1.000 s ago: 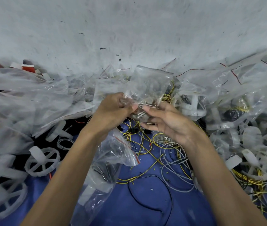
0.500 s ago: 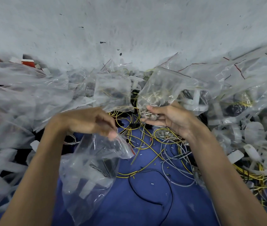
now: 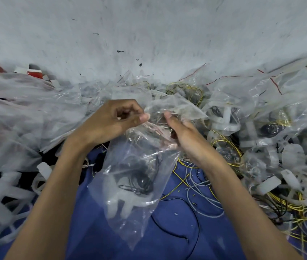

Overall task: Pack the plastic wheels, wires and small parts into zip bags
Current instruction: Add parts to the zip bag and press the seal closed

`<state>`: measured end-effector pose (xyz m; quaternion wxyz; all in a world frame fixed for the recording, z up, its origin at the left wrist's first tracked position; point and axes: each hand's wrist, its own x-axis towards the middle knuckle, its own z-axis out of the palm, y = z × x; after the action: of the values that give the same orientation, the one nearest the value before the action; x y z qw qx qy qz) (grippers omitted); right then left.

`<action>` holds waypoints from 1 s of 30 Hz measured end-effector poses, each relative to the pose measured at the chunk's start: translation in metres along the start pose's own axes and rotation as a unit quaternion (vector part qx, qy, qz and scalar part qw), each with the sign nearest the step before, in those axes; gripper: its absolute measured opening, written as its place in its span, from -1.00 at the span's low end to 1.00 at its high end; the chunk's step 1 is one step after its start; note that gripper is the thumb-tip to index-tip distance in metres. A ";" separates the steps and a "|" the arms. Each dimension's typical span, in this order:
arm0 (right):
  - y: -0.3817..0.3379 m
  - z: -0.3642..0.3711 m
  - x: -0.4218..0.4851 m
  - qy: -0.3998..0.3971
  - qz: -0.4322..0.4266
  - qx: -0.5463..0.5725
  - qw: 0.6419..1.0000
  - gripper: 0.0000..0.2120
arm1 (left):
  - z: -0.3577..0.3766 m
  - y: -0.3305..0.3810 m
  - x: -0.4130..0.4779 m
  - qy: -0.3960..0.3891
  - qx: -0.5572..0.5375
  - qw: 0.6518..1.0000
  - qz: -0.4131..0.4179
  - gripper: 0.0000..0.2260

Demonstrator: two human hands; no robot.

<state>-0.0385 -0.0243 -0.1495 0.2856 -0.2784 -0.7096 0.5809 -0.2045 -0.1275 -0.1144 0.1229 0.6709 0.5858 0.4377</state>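
Your left hand [image 3: 111,122] pinches the mouth of the zip bag [image 3: 135,184], so it hangs open-end up. Your right hand [image 3: 184,136] grips a smaller bag [image 3: 175,109] at that mouth, apparently to insert it.

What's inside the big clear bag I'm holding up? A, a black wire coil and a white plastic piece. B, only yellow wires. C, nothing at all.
A: a black wire coil and a white plastic piece show through the clear bag, near its bottom.

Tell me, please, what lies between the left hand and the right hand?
In the head view, only crumpled clear plastic of the zip bag spans the gap from left hand to right hand.
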 end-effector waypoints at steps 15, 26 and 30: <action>-0.007 -0.029 -0.004 -0.075 -0.046 0.109 0.990 -0.72 | 0.017 0.023 0.002 0.063 -0.102 0.990 0.080 -0.73; -0.019 -0.033 -0.019 -0.149 -0.076 -0.019 0.986 -0.78 | 0.019 0.033 0.002 0.031 -0.035 0.993 0.104 -0.78; -0.020 -0.036 -0.021 -0.150 -0.071 -0.061 0.984 -0.50 | 0.017 0.030 0.002 0.026 -0.063 0.994 0.090 -0.81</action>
<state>0.0007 -0.0186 -0.1259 0.1987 -0.1539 -0.7964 0.5501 -0.1717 -0.1283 -0.1035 0.1099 0.7002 0.4978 0.4998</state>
